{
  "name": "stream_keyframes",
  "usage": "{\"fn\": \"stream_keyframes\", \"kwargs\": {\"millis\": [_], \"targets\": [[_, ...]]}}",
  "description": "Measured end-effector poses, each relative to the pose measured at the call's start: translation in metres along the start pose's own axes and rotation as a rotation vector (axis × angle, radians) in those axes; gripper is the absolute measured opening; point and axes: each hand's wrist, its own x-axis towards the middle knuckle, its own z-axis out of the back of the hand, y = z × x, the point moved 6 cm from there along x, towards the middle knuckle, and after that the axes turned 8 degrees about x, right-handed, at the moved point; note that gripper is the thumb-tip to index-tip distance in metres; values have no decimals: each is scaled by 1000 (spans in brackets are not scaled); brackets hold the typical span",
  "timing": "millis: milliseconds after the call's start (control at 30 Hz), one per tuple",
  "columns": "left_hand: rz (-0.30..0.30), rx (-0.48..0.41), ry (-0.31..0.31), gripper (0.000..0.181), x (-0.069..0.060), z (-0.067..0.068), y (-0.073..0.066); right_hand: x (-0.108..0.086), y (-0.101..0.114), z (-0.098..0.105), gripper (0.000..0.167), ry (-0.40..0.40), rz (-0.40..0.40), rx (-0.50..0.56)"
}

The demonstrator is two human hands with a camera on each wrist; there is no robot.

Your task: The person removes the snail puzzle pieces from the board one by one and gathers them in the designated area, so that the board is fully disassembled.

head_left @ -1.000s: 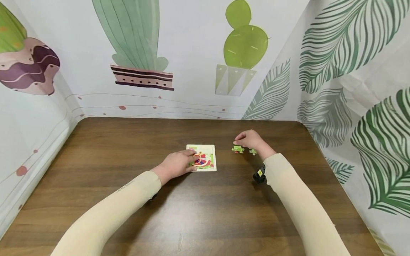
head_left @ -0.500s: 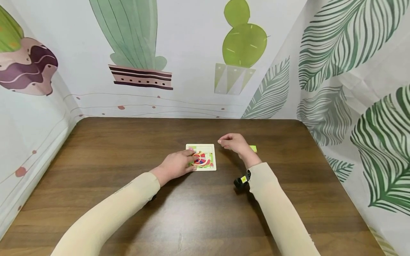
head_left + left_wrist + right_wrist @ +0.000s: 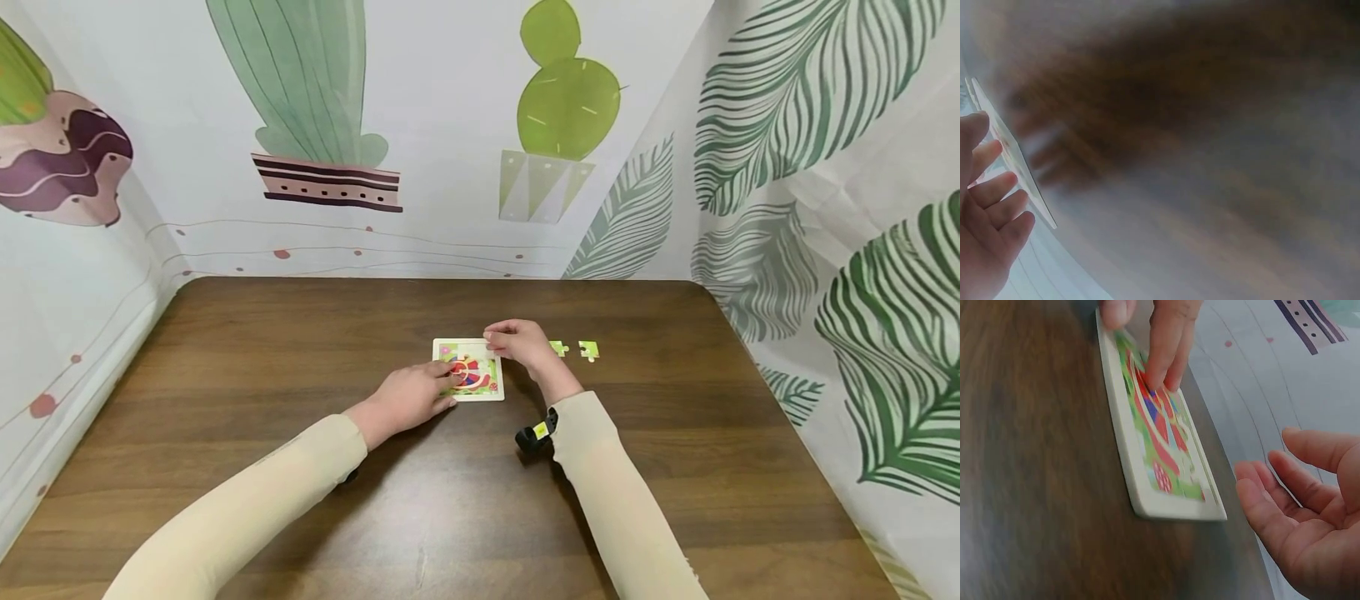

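A cream-framed jigsaw puzzle [image 3: 478, 397] lies flat on the table, its picture red, blue and green with a red spotted patch in a corner. My left hand [image 3: 408, 392] rests on its left side, fingers extended over the picture. In the right wrist view, left fingers [image 3: 1169, 344] touch the picture and the thumb is by the frame's edge. My right hand [image 3: 521, 343] hovers at the puzzle's upper right corner. Its fingers are loosely bent and apart from the thumb in the right wrist view, with nothing visible between them. In the left wrist view, the frame shows edge-on beyond the left hand [image 3: 991, 212].
Two green jigsaw pieces, a near piece [image 3: 558, 348] partly behind the right hand and a farther piece [image 3: 589, 349], lie right of the puzzle. The brown wooden table [image 3: 300, 325] ends at a printed cloth backdrop [image 3: 442, 167].
My right hand has moved left from above the loose pieces to the puzzle's upper right corner, uncovering those pieces. My left hand has stayed on the puzzle.
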Motion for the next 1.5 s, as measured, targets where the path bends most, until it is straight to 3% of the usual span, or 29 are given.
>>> {"fn": "stream_keyframes", "kwargs": {"millis": [333, 833, 1000, 1333, 1500], "targets": [[-32, 22, -9, 36, -4, 1, 1, -3, -1, -24, 32, 28, 1, -39], [-20, 20, 81, 35, 3, 2, 2, 5, 1, -42, 29, 54, -21, -84], [-25, 0, 82, 35, 3, 1, 3, 6, 2, -46, 29, 54, -34, -85], [-17, -10, 83, 35, 1, -2, 4, 10, -3, -46, 28, 10, -113, 86], [-25, -4, 51, 34, 2, -1, 2, 14, -5, -46, 28, -10, -119, 99]]}}
